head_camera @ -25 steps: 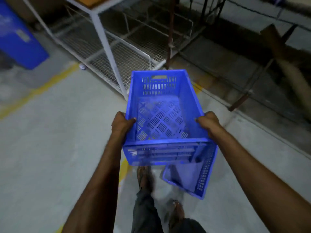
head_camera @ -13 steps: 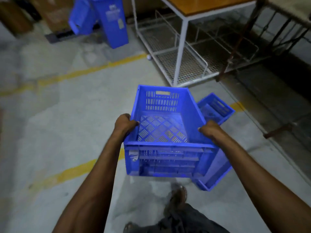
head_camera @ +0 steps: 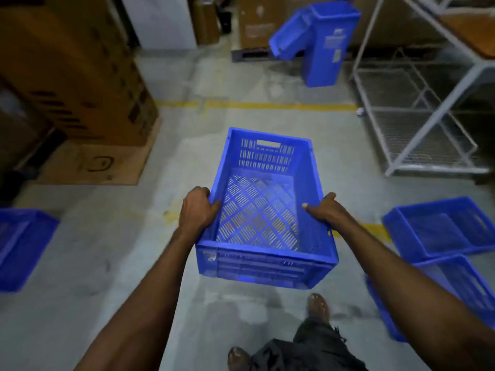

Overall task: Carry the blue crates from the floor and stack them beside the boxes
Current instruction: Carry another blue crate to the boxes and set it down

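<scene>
An empty blue slotted crate [head_camera: 263, 210] hangs in front of me above the floor. My left hand [head_camera: 197, 210] grips its left rim and my right hand [head_camera: 325, 211] grips its right rim. Two more blue crates lie on the floor to my right: a far crate [head_camera: 439, 228] and a near crate [head_camera: 455, 293] partly behind my right forearm. Another blue crate [head_camera: 18, 245] sits at the left edge. Tall cardboard boxes [head_camera: 77, 68] stand at the upper left on a flat cardboard sheet [head_camera: 96, 164].
A white wire-shelf trolley [head_camera: 417, 108] stands at the right. Blue bins [head_camera: 321, 41] lean by more cartons at the back. A yellow floor line [head_camera: 267, 105] crosses ahead. My feet show at the bottom on the grey concrete.
The view has swung left while I carry the crate: the trolley moved to the right, the cardboard boxes and a left-side crate came into view, and the floor crates now lie to my right.
</scene>
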`<state>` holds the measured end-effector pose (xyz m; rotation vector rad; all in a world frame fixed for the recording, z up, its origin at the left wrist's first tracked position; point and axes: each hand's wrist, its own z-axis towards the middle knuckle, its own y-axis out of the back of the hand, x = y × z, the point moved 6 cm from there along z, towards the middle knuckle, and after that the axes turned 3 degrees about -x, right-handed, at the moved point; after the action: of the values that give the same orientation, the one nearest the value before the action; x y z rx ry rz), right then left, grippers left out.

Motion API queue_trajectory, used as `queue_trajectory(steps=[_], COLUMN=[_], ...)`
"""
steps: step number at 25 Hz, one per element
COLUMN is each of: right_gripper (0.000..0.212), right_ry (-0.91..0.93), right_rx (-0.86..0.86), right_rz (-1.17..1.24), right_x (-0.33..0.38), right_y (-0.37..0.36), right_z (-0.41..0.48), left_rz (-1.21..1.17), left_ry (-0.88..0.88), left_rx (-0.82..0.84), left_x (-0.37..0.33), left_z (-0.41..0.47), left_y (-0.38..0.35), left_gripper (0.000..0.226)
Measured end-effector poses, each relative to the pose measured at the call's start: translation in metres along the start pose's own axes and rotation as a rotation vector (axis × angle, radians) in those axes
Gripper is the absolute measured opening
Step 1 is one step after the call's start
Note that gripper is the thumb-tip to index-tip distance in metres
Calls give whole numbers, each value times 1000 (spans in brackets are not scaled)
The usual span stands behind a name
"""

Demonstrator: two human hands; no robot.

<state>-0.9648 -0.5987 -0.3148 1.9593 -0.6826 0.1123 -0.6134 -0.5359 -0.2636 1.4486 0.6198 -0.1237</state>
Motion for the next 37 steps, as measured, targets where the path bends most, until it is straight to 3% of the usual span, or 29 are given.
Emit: queue_trajectory(steps=[3,5,13,18,23,28,32,35,37], right_gripper=[53,47,39,23,35,27,28,34,43], right_ry=[153,255,470,620,688,701,726,720,708], right_rx=[-150,-158,88,267,411,454,461,429,395], right_rz=[-21,-46,-212,-256,-334,-356,-366,-320,-250], right_x=[86,144,361,498,600,675,727,769,799], right_y=[-37,-64,-191,-259,-332,-414,-495,-549,-577], right_z=[-31,-49,-69,-98,-150,-222,-300,-358,-390], left_rz=[-91,-103,180,214,115,-20,-122,-401,-454], left_ry=[133,326,627,807,928,960,954,996,1003], left_rx=[-146,-145,-136,-107,-50,60,-17,-56,-32], left_x=[74,126,309,424,540,672,783,864,908], left_z=[-2,2,14,16,-5,-37,-66,-88,-96], left_y=[60,88,171,227,269,299,342,391,426], left_gripper=[46,63,39,40,43,47,50,57,45])
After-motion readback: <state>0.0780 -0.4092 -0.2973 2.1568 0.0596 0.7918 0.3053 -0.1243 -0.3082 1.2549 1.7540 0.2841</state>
